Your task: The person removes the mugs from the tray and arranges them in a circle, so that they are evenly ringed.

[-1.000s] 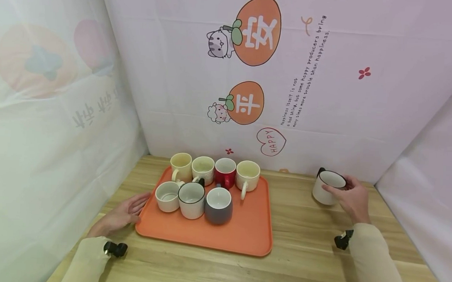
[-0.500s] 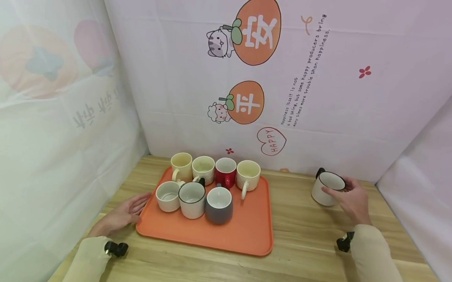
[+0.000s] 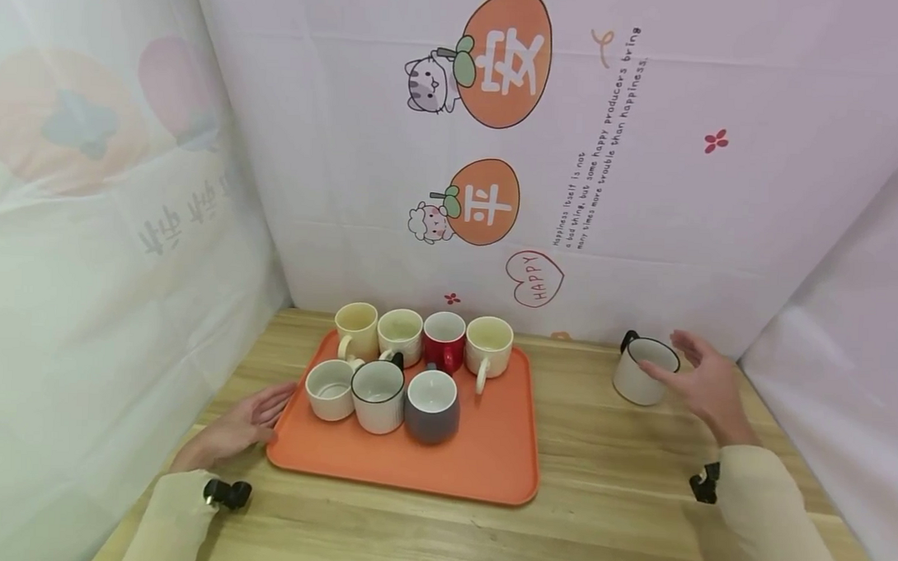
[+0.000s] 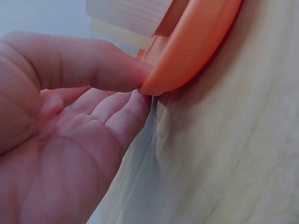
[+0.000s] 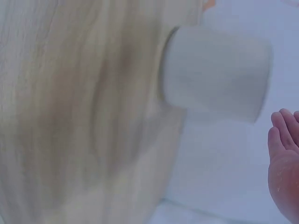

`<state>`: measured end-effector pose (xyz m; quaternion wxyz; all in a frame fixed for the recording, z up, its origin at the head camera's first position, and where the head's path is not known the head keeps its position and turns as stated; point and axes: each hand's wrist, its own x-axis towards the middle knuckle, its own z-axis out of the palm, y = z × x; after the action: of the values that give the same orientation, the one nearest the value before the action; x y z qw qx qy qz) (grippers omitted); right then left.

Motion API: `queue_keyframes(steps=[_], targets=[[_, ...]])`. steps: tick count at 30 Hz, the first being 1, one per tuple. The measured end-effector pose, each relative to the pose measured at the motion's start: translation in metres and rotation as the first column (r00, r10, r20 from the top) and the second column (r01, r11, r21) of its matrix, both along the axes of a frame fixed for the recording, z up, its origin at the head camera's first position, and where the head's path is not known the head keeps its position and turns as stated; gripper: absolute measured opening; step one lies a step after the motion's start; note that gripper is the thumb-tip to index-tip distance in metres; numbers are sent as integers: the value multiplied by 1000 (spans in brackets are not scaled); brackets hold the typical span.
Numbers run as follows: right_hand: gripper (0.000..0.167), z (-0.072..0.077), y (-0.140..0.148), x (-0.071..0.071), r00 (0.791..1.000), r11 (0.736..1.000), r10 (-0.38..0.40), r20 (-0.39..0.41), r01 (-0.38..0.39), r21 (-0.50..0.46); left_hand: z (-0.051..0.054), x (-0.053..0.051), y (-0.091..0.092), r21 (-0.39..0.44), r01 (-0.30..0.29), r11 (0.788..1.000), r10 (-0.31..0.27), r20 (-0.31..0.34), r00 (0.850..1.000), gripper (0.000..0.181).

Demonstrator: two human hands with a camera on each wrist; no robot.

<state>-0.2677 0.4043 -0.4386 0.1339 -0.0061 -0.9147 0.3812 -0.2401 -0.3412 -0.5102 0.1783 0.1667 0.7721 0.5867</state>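
Observation:
A white mug (image 3: 640,378) with a black rim and black handle stands upright on the wooden table at the right. Beside it my right hand (image 3: 708,389) is open, thumb and fingers spread; the right wrist view shows a gap between the hand (image 5: 285,168) and the mug (image 5: 215,72). My left hand (image 3: 232,426) lies at the left edge of the orange tray (image 3: 457,471), fingers extended. In the left wrist view, thumb and fingertips of the hand (image 4: 74,116) touch the tray's rim (image 4: 187,51).
Several mugs stand on the tray in two rows, among them a red one (image 3: 439,352) at the back and a grey one (image 3: 432,420) in front. White printed cloth (image 3: 612,294) rises behind the table (image 3: 590,483) and at both sides.
My right hand has let go of the white mug and drawn away to the right, its fingers spreading. The left hand stays at the tray edge. The head view has shifted slightly.

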Motion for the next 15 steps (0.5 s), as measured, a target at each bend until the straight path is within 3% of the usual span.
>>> queue_keyframes(steps=[8,15], targets=[[94,22,-53,6,990,988,131,-44,-126,92,-2,-2,-4,32,30,999,-30,-4,1000,95],[90,17,-112,7,959,960,276,-71,-271,65,1,-2,-4,37,41,998,-41,-1,999,97]])
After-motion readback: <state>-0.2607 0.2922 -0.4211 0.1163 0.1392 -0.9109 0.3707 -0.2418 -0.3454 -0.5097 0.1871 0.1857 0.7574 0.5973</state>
